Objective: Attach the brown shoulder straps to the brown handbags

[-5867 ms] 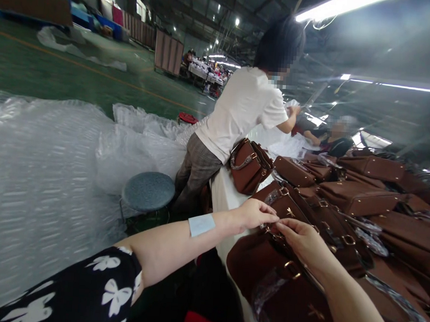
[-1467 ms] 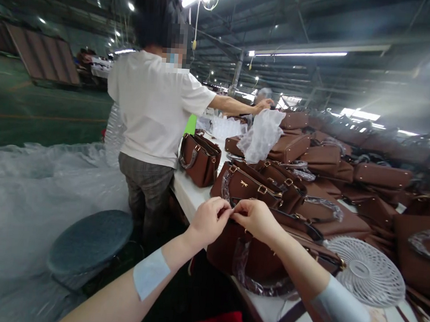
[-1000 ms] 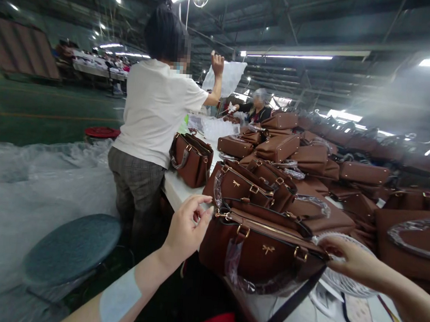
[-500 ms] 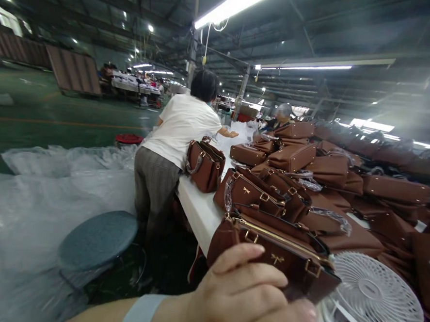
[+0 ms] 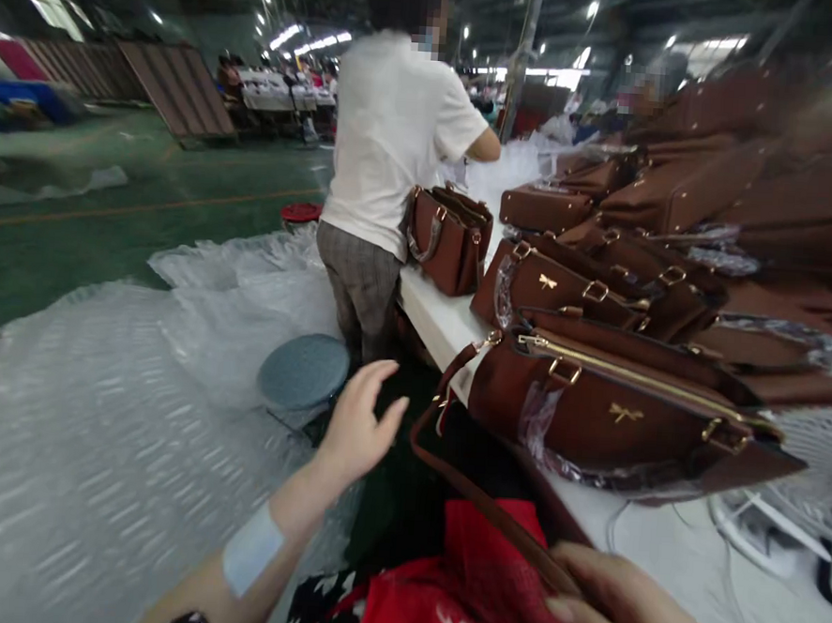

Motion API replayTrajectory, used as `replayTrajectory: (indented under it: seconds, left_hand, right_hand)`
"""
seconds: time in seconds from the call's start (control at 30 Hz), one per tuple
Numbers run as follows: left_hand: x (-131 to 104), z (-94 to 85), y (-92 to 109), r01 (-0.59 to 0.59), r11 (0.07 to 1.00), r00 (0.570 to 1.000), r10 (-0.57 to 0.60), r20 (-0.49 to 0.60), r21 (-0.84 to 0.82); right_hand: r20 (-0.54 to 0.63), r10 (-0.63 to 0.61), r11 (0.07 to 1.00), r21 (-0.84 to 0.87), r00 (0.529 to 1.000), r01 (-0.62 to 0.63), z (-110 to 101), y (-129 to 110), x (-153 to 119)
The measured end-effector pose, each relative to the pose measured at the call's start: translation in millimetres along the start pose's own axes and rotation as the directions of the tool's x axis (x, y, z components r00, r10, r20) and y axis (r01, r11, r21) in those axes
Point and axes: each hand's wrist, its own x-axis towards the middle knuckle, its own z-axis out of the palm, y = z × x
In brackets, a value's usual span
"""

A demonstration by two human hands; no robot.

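My left hand [image 5: 361, 421] is raised off the table's near edge, left of the bags, with its fingers apart and nothing in them. Low in the view, my right hand [image 5: 617, 596] pinches a long brown strap [image 5: 489, 506]. That strap runs up to a gold clip at the left end of the nearest brown handbag [image 5: 593, 416]. The bag lies on the white table [image 5: 662, 543], its gold zipper on top, a gold bow emblem on its front and its handle wrapped in clear plastic.
A person in a white shirt [image 5: 391, 131] stands ahead by an upright brown bag [image 5: 452, 243]. More bags pile up at right, near a white fan [image 5: 819, 468]. A blue-grey stool [image 5: 304, 370] and plastic sheeting [image 5: 97, 452] are at left.
The view has tilted down and shifted. My left hand has moved left, away from the nearest bag, and opened. My right hand has come into view holding the strap. The person ahead now stands more upright.
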Motion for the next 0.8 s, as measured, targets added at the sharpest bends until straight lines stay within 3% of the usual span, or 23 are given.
replayTrajectory:
  seconds: [0.03, 0.07, 0.1, 0.17, 0.2, 0.23, 0.33, 0.5, 0.63, 0.73, 0.8]
  left_hand:
    - [-15, 14.7, 26, -0.105, 0.988, 0.978, 0.124, 0.168, -0.116]
    - [-29, 27.5, 50, -0.168, 0.954, 0.896, 0.253, 0.364, -0.249]
    - [-39, 37.8, 69, -0.161, 0.924, 0.785, 0.332, 0.522, -0.346]
    - [-49, 49.4, 88, -0.071, 0.933, 0.632, 0.315, 0.708, -0.352]
    - [-49, 51.0, 88, -0.029, 0.951, 0.597, 0.264, 0.757, -0.308]
    - [-45, 50.5, 82, 0.004, 0.967, 0.592, 0.202, 0.780, -0.254]
    - [-23, 42.3, 51, 0.077, 0.987, 0.630, 0.063, 0.774, -0.142]
    - [5, 32.1, 5, 0.102, 0.992, 0.640, -0.003, 0.769, -0.081]
    - [21, 24.4, -25, 0.066, 0.998, 0.717, -0.057, 0.695, 0.014]
    - [26, 26.1, -28, 0.005, 0.998, 0.712, -0.052, 0.700, 0.069]
    - [17, 37.5, -11, -0.102, 0.995, 0.695, 0.073, 0.716, -0.002]
  right_hand:
    - [0.055, 0.021, 0.998, 0.051, 0.998, -0.024, 16, -7, 15]
    - [0.098, 0.034, 0.993, 0.106, 0.995, -0.045, 29, -13, 30]
    - [0.123, 0.038, 0.989, 0.138, 0.992, -0.055, 38, -17, 42]
    - [0.176, 0.026, 0.981, 0.186, 0.984, -0.059, 43, -18, 54]
    - [0.191, 0.015, 0.979, 0.196, 0.982, -0.053, 39, -15, 54]
    - [0.201, 0.006, 0.979, 0.197, 0.980, -0.047, 33, -11, 50]
    - [0.181, 0.019, 0.985, 0.163, 0.983, -0.049, 9, 10, 29]
    - [0.110, 0.032, 0.994, 0.099, 0.993, -0.043, -14, 38, 6]
    - [0.096, 0.118, 0.986, 0.104, 0.988, -0.128, -19, 54, -6]
    - [0.097, 0.167, 0.980, 0.096, 0.981, -0.177, -20, 57, -7]
    - [0.087, 0.153, 0.984, 0.075, 0.984, -0.160, -14, 52, 3]
